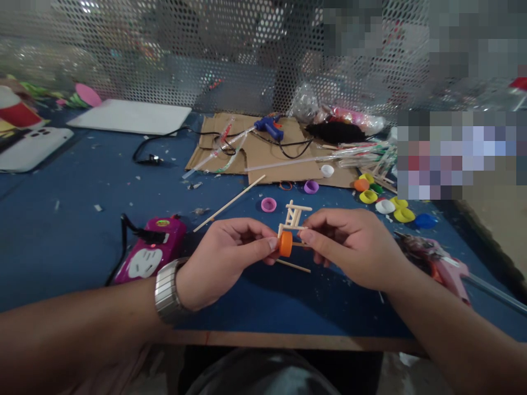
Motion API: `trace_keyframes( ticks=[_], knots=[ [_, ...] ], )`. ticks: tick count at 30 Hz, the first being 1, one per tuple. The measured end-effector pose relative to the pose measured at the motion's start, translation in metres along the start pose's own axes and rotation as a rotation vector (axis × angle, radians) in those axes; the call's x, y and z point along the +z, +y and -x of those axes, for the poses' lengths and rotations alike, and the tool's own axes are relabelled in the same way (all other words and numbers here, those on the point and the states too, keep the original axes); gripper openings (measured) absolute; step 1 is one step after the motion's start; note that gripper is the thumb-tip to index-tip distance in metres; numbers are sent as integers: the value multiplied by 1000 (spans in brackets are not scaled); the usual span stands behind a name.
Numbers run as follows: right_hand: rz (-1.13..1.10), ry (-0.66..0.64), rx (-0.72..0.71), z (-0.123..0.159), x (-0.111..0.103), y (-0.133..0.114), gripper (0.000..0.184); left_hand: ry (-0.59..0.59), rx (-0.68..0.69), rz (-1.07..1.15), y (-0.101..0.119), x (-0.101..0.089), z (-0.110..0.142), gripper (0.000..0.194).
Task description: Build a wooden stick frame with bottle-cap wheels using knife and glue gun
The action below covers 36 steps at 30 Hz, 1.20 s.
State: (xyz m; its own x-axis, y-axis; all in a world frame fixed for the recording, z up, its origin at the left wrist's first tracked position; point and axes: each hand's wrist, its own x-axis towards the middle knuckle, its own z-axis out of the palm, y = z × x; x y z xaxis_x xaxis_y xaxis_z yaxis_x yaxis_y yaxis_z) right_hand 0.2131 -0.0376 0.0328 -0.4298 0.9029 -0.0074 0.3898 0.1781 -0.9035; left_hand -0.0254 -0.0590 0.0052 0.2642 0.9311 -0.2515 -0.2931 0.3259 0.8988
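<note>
Between my two hands is a small frame of wooden sticks (293, 215), held above the front of the blue table. An orange bottle cap (285, 244) sits at its lower left, on a thin stick. My left hand (234, 252) pinches the cap's left side between thumb and fingers. With thumb and fingertips, my right hand (346, 244) grips the right side of the stick frame; its fingertips are partly hidden. A loose wooden stick (293, 266) lies on the table just below. Farther left lies a longer stick (229, 203).
A purple power strip (152, 249) stands left, and a pink glue gun (444, 269) lies right. Coloured caps (385, 206) are scattered at the right. Behind, a blue glue gun (269, 128) rests on cardboard (280, 159). A perforated metal screen (230, 60) closes off the back.
</note>
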Motion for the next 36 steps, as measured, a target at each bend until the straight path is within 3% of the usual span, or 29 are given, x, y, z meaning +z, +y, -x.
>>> trace_keyframes(
  ticks=[11,22,29,36],
  knots=[
    [76,-3,-44,1,-1,2,22,-13,-62,76,0,2,-2,33],
    [-39,-20,-49,0,-2,4,26,27,-3,87,1,0,-1,25],
    [57,-44,-46,1,-1,5,21,81,22,94,1,2,-1,24],
    [21,24,-56,0,-6,14,40,89,21,105,2,2,-2,26]
  ],
)
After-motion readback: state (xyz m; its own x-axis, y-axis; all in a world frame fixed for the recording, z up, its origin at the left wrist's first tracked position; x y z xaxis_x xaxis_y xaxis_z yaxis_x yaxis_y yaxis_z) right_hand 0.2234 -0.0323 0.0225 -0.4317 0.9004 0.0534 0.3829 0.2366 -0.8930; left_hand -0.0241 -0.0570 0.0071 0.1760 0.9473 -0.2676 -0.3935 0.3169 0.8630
